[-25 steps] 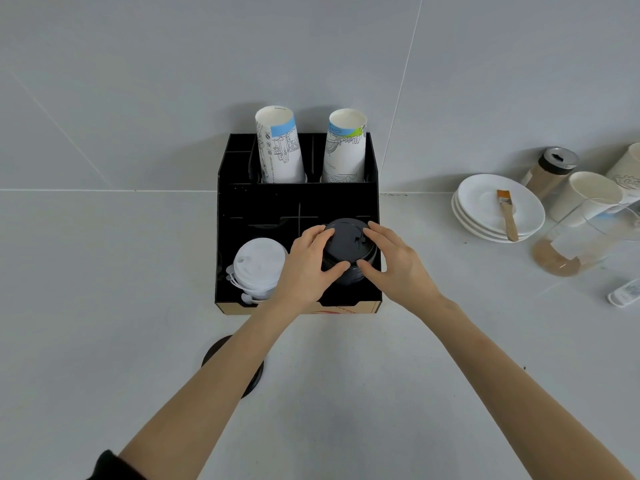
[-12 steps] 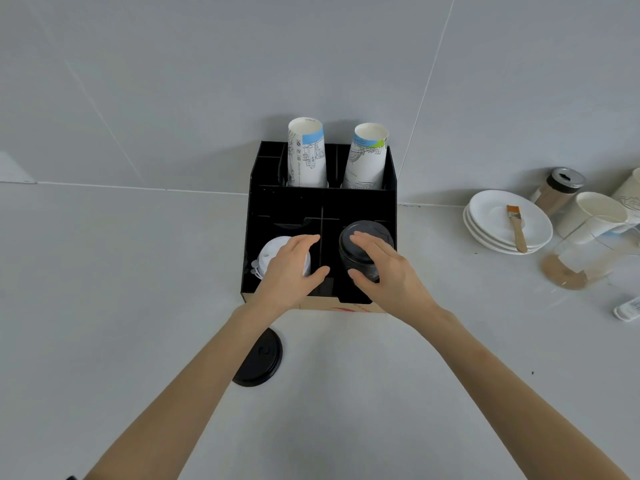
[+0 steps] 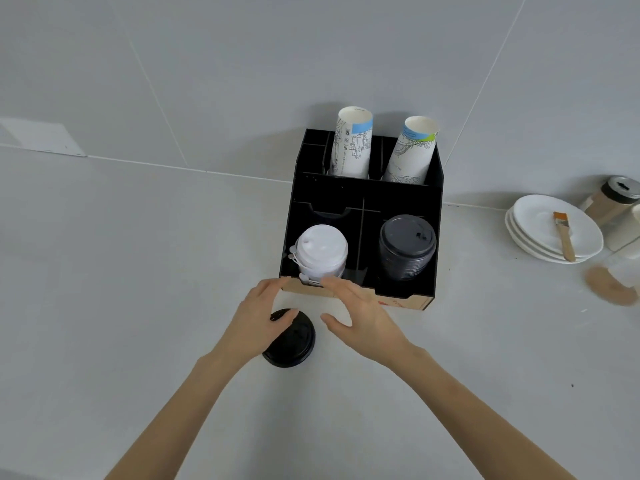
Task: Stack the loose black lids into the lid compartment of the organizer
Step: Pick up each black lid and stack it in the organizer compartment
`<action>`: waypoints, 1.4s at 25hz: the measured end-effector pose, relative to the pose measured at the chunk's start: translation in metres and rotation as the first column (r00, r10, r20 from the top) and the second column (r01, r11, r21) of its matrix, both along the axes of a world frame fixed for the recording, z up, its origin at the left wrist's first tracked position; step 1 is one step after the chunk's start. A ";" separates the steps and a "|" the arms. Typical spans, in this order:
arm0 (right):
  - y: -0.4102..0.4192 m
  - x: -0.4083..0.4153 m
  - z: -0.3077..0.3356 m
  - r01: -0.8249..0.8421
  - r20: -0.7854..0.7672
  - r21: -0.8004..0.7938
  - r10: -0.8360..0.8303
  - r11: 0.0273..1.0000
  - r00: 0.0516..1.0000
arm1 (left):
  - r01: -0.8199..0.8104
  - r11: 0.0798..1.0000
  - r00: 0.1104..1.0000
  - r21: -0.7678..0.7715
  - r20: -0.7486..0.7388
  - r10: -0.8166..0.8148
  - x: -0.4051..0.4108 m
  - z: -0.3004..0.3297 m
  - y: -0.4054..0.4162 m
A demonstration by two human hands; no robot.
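Both hands have left the stack (image 3: 407, 247) in the organizer (image 3: 367, 192). I see left hand (image 3: 258, 323) open over the last lid (image 3: 294, 344), right hand (image 3: 360, 315) open just beside. Likely final pickup.

Bright, even light falls from above; soft shadows sit behind the paper cups (image 3: 353, 143). Wide-angle bending curves the edges, and the far right blurs.
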State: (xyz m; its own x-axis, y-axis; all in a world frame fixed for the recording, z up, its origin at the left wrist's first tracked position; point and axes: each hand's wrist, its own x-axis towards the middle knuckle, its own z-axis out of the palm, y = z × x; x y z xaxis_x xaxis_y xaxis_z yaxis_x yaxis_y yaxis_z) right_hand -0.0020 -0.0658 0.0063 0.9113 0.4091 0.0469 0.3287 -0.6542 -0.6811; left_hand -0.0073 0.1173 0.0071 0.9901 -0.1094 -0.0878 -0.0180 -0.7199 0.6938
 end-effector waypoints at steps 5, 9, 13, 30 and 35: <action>0.015 -0.009 -0.025 -0.074 -0.148 -0.106 0.057 0.992 0.987 | 0.003 0.999 0.991 0.047 -0.131 0.004 -0.014 -0.022 0.018; 0.025 -0.014 -0.037 -0.121 -0.223 -0.133 0.090 0.984 0.971 | 0.005 0.998 0.980 0.064 -0.197 0.008 -0.023 -0.032 0.020; 0.030 -0.014 -0.043 -0.118 -0.227 -0.114 0.090 0.986 0.970 | 0.049 0.995 0.976 0.083 -0.215 -0.030 -0.031 -0.037 0.023; -0.005 -0.021 -0.018 0.055 -0.121 0.054 -0.048 0.997 0.991 | 0.080 0.997 0.997 0.000 -0.023 -0.080 -0.027 -0.013 -0.006; -0.034 -0.019 0.005 0.133 -0.034 0.113 -0.130 0.985 0.991 | 0.131 0.990 0.988 -0.062 0.086 -0.125 -0.014 0.008 -0.033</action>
State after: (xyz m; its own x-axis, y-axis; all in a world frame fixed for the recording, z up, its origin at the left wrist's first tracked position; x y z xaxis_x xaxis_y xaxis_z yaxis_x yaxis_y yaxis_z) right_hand -0.0208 -0.0994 0.0110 0.9582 0.2793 0.0622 0.2264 -0.6072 -0.7616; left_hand -0.0216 0.0838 0.0150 0.9711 -0.2385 0.0041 -0.1652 -0.6601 0.7328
